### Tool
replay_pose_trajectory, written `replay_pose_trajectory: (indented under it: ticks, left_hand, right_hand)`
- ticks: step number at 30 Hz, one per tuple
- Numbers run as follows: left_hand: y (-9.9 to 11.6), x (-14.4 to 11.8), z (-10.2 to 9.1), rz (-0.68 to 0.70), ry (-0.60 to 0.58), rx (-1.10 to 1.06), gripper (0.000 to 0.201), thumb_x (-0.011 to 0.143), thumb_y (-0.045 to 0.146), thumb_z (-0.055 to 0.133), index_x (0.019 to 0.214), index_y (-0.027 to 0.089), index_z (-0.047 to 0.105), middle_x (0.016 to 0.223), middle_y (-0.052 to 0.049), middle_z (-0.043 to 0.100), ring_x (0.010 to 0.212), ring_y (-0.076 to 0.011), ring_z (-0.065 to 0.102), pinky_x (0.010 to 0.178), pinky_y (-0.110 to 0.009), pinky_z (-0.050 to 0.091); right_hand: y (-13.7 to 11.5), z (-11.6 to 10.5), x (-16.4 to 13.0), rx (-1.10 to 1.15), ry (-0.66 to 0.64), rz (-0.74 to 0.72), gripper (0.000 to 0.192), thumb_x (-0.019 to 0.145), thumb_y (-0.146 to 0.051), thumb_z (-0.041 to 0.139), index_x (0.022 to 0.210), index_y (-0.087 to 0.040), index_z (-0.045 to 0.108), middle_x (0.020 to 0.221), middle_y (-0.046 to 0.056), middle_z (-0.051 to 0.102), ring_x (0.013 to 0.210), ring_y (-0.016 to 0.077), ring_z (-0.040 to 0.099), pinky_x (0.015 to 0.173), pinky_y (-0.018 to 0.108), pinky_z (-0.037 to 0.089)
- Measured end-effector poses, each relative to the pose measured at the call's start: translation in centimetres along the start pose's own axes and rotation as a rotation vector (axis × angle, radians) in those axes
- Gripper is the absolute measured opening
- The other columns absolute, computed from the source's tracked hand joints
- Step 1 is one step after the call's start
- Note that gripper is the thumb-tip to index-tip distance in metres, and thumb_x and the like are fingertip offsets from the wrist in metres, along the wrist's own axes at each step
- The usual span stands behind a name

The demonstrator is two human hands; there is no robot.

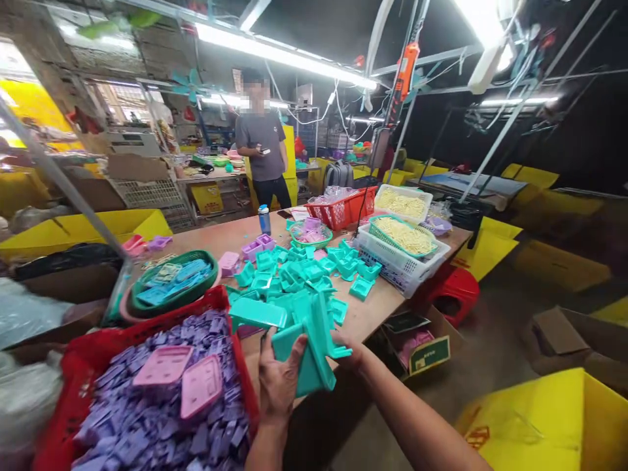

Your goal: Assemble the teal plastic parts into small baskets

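My left hand (279, 379) is closed round a teal plastic part (309, 373), its thumb lying on the near face. The part is box-like with flat panels and is tilted just off the table's front edge. From the right, my right hand (347, 350) grips the same teal plastic from behind; its fingers are mostly hidden by the upright panel. Just beyond both hands a loose heap of teal plastic parts (294, 275) is spread over the table (373, 314).
At left, a red crate (240, 366) holds small purple pieces with two pink trays (164, 365) on top. A green basket (210, 278) of blue pieces stands behind it. White crates (407, 282) are at right, a blue bottle (264, 221) farther back. A person (262, 150) stands beyond the table.
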State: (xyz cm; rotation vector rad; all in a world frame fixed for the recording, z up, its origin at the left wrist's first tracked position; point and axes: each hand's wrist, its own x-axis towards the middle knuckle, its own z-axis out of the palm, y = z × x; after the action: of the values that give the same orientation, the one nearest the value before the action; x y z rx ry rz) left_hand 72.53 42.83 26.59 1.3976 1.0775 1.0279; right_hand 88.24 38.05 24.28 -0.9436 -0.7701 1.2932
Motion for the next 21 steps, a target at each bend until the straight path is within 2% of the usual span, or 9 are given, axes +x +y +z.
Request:
replay_pose_trajectory:
  ticks: [3,6,9,11,13,16,18,21]
  left_hand:
    - [-1.8,0.1,5.6,-0.036,-0.15,0.023,0.085,0.07,0.066,0.074,0.134,0.014,0.055,0.119,-0.015,0.069,0.105,-0.0308,0.068,0.093,-0.043,0.055]
    - [-5.3,-1.3,9.7,-0.011,-0.293,0.032,0.084,0.07,0.067,0.072,0.133,0.013,0.056,0.129,-0.018,0.064,0.12,-0.0332,0.062,0.105,-0.044,0.049]
    - [-10.8,-3.4,12.2,-0.035,-0.362,0.047,0.084,0.07,0.066,0.07,0.133,0.013,0.056,0.135,-0.019,0.061,0.128,-0.0344,0.057,0.11,-0.044,0.046]
    - [-15.2,-4.6,12.9,-0.119,-0.32,0.076,0.088,0.069,0.069,0.068,0.135,0.013,0.054,0.134,-0.02,0.062,0.126,-0.0358,0.059,0.108,-0.046,0.048]
    - [-19.6,-5.0,13.0,-0.168,-0.247,0.121,0.094,0.066,0.073,0.066,0.135,0.011,0.053,0.134,-0.023,0.062,0.125,-0.0385,0.059,0.105,-0.049,0.05]
    - [-24.4,-3.6,13.1,-0.118,-0.104,0.204,0.094,0.064,0.081,0.063,0.129,0.012,0.057,0.134,-0.022,0.061,0.127,-0.0396,0.058,0.107,-0.049,0.049]
    - [-26.1,-1.2,13.8,-0.112,-0.058,0.234,0.091,0.066,0.084,0.058,0.125,0.015,0.06,0.124,-0.019,0.067,0.119,-0.0383,0.064,0.102,-0.048,0.053]
    - [-27.0,4.1,15.7,-0.102,-0.047,0.302,0.092,0.061,0.089,0.057,0.116,0.016,0.065,0.108,-0.018,0.073,0.111,-0.0403,0.067,0.097,-0.051,0.054]
  right_hand:
    - [-0.3,-5.2,-3.4,-0.005,0.09,0.009,0.062,0.07,-0.058,0.077,0.111,-0.012,0.072,0.113,0.016,0.072,0.109,0.0332,0.066,0.103,0.05,0.048]
    - [1.0,-9.4,-7.4,-0.023,0.219,0.004,0.066,0.068,-0.058,0.079,0.116,-0.013,0.07,0.115,0.016,0.072,0.112,0.0352,0.066,0.106,0.054,0.045]
    - [3.8,-12.3,-10.0,0.018,0.277,0.032,0.068,0.067,-0.057,0.08,0.12,-0.017,0.069,0.117,0.015,0.072,0.112,0.0354,0.066,0.105,0.053,0.046]
    - [6.0,-13.7,-10.1,0.053,0.233,0.074,0.071,0.065,-0.056,0.082,0.124,-0.019,0.068,0.12,0.015,0.071,0.113,0.0357,0.066,0.105,0.053,0.046]
    - [8.2,-14.9,-8.9,0.057,0.159,0.131,0.071,0.063,-0.055,0.083,0.123,-0.019,0.068,0.117,0.014,0.071,0.113,0.036,0.066,0.104,0.053,0.046]
    - [10.7,-17.1,-5.0,0.027,0.09,0.198,0.069,0.058,-0.057,0.084,0.114,-0.018,0.071,0.104,0.012,0.074,0.103,0.035,0.069,0.1,0.052,0.048]
    - [11.4,-19.1,-1.7,-0.021,0.049,0.225,0.07,0.054,-0.059,0.084,0.11,-0.018,0.071,0.098,0.011,0.073,0.099,0.034,0.069,0.099,0.051,0.049]
    - [11.0,-22.5,4.0,-0.081,-0.008,0.237,0.07,0.055,-0.063,0.083,0.108,-0.019,0.071,0.097,0.01,0.073,0.097,0.0328,0.068,0.098,0.05,0.049]
